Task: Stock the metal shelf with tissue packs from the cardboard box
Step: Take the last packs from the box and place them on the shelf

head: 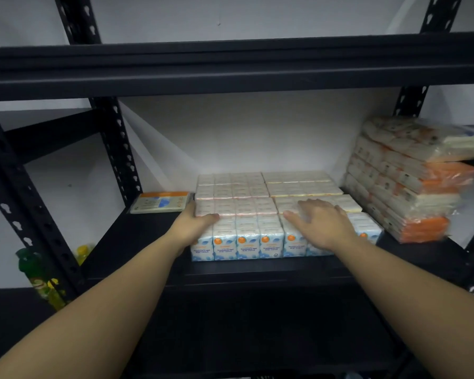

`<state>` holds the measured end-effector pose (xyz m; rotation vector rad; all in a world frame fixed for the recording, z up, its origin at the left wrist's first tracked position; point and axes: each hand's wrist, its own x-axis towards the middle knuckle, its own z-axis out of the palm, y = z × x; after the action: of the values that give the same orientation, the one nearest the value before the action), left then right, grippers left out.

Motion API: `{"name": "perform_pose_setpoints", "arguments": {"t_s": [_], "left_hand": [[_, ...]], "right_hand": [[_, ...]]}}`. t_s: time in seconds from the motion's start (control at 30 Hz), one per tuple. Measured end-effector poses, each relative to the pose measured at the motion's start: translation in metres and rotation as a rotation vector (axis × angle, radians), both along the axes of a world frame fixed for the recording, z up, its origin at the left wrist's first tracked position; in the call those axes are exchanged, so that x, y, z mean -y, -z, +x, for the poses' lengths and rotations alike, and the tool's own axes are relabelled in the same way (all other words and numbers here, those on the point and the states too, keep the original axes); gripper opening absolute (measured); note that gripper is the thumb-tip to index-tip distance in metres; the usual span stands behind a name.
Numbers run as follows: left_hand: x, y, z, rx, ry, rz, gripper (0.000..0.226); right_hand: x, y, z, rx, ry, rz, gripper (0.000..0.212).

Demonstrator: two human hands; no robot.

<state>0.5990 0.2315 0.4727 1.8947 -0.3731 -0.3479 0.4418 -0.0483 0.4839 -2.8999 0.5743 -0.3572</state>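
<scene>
Rows of blue-and-white mini tissue packs (246,242) stand on the black metal shelf (137,242), filling its middle back to the wall. My left hand (195,225) is at the left end of the front row, thumb lying over the top and fingers round the side. My right hand (320,222) lies flat on top of the packs at the right part of the front row, fingers spread. The cardboard box is out of view.
A flat orange-edged pack (160,202) lies on the shelf to the left. A leaning stack of larger orange-and-white tissue bundles (411,184) fills the right end. Green and yellow bottles (39,274) stand lower left, beyond the upright. Another shelf board (230,67) hangs overhead.
</scene>
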Motion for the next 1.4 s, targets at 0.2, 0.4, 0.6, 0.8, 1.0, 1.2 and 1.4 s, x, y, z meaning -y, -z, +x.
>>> {"name": "perform_pose_setpoints", "arguments": {"t_s": [0.2,0.4,0.6,0.8,1.0,1.2,1.4], "left_hand": [[0.008,-0.003,-0.001,0.042,-0.036,0.067,0.063],[0.009,-0.008,-0.007,0.053,-0.032,0.077,0.061],[0.008,-0.008,-0.010,0.084,-0.046,0.082,0.060],[0.009,-0.005,-0.007,0.090,-0.069,0.111,0.061],[0.008,-0.002,-0.003,0.103,-0.079,0.122,0.063],[0.006,0.002,0.001,0.079,-0.068,0.117,0.062],[0.005,0.002,0.003,0.076,-0.055,0.138,0.064]], "right_hand": [[0.055,-0.007,-0.005,-0.143,0.202,0.095,0.084],[0.056,-0.007,-0.006,-0.147,0.349,0.151,0.095],[0.057,-0.005,-0.006,-0.117,0.332,0.161,0.097],[0.055,-0.004,-0.006,-0.106,0.317,0.150,0.098],[0.056,-0.003,-0.005,-0.106,0.308,0.127,0.094],[0.056,-0.001,-0.005,-0.093,0.292,0.116,0.092],[0.060,0.002,-0.005,-0.064,0.274,0.126,0.096]]}}
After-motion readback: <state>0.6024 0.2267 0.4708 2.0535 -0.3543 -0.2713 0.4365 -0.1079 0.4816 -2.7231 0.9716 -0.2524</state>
